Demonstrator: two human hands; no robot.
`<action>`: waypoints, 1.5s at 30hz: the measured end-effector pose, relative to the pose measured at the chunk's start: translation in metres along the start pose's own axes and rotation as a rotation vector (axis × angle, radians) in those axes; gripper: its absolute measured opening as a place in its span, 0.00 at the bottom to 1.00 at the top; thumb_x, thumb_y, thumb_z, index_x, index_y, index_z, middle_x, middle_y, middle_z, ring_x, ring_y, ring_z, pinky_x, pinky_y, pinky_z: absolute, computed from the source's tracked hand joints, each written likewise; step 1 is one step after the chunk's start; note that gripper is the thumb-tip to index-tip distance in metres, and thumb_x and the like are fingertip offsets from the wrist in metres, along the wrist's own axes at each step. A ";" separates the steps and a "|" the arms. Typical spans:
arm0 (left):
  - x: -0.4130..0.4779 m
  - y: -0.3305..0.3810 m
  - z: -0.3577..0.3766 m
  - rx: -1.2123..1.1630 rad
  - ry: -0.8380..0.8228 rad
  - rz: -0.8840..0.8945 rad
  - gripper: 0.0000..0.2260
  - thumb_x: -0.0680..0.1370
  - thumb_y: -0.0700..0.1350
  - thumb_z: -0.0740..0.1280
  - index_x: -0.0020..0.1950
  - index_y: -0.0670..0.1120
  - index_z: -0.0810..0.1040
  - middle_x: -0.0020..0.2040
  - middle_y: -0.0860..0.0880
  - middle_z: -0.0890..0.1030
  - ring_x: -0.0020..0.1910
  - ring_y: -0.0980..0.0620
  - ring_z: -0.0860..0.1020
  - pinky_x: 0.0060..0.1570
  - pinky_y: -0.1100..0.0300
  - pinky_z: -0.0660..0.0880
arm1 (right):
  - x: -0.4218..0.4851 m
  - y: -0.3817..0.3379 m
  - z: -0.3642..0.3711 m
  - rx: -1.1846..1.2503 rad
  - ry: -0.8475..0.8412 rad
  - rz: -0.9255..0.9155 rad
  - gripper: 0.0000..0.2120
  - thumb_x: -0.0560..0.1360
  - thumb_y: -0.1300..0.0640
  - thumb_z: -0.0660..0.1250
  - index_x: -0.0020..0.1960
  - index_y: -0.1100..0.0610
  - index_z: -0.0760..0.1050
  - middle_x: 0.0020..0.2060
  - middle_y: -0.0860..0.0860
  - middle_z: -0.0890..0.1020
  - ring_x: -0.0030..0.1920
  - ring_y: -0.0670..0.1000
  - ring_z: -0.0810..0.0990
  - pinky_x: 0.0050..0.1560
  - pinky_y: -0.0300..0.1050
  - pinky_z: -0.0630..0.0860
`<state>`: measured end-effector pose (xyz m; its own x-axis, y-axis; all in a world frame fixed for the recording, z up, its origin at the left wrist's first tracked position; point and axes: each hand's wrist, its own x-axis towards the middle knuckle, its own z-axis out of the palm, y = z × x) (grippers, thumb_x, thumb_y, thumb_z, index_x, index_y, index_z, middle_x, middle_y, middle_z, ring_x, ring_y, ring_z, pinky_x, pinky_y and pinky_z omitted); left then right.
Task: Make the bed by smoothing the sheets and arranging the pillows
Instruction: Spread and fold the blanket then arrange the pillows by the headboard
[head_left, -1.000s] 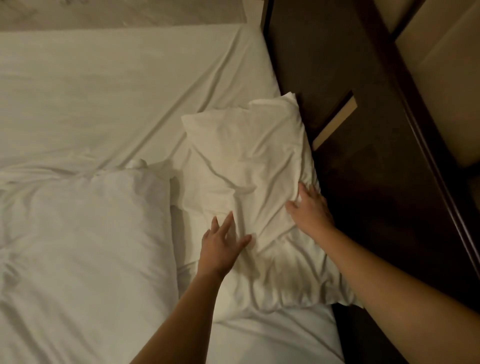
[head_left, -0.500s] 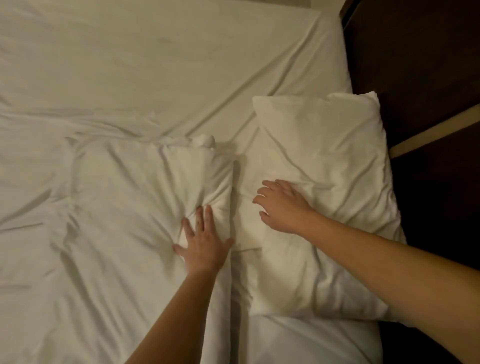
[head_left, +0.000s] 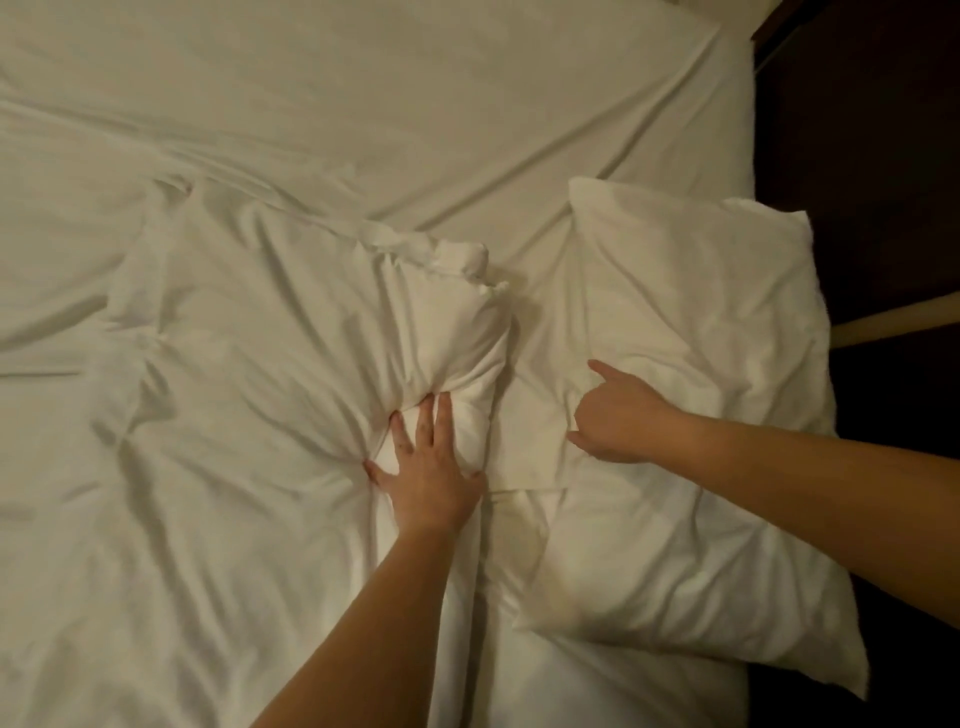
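In the head view, two white pillows lie side by side on the bed's white sheet (head_left: 415, 104). The left pillow (head_left: 249, 353) is the landmark here. The right pillow (head_left: 701, 415) lies just beside it on its right, near the bed's edge, and the two seem to touch or overlap slightly along the seam between them, though the white folds make that hard to tell.

The left hand (head_left: 431, 467) presses flat into the left pillow's right end, fingers (head_left: 441, 415) spread and released, gripping nothing; the stuffing bulges up beyond the fingertips, and creases fan out from the palm. The right hand (head_left: 618, 421) rests on the right pillow's inner edge, its fingers loosely curled with one pointing away; whether it pinches any cloth I cannot tell.

The step in hand looks like flattening and squaring the pillows. To do it well, I would sweep the left palm outward from the dent rather than push down, so the filling evens out, then tug the bunched corner above the hand straight. The sheet beyond the left pillow is still rumpled and needs smoothing too.
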<state>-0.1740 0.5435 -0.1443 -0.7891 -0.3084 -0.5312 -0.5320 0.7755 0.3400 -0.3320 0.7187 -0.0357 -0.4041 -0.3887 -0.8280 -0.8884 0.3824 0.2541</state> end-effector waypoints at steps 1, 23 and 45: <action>-0.005 0.003 -0.001 0.026 0.028 0.002 0.51 0.74 0.65 0.68 0.81 0.59 0.32 0.83 0.59 0.40 0.82 0.43 0.40 0.68 0.20 0.55 | -0.007 0.002 -0.005 0.027 -0.054 0.045 0.23 0.85 0.42 0.48 0.55 0.51 0.79 0.53 0.51 0.82 0.60 0.55 0.79 0.79 0.58 0.48; -0.050 0.018 0.031 0.179 0.130 -0.247 0.55 0.70 0.63 0.74 0.84 0.45 0.44 0.83 0.41 0.50 0.79 0.32 0.52 0.71 0.27 0.60 | -0.170 0.116 0.108 0.311 -0.035 0.766 0.44 0.71 0.20 0.43 0.81 0.39 0.40 0.81 0.52 0.36 0.78 0.66 0.34 0.66 0.82 0.39; -0.100 0.203 -0.140 0.100 0.458 0.081 0.26 0.76 0.36 0.66 0.73 0.42 0.67 0.56 0.34 0.80 0.50 0.29 0.79 0.50 0.42 0.77 | -0.208 0.136 0.191 0.215 0.274 0.615 0.42 0.75 0.25 0.48 0.82 0.42 0.41 0.81 0.52 0.36 0.79 0.58 0.30 0.61 0.83 0.27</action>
<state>-0.2461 0.6549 0.0867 -0.8929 -0.4388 -0.1015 -0.4490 0.8494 0.2773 -0.3268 1.0114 0.0761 -0.8843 -0.2350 -0.4035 -0.4301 0.7464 0.5079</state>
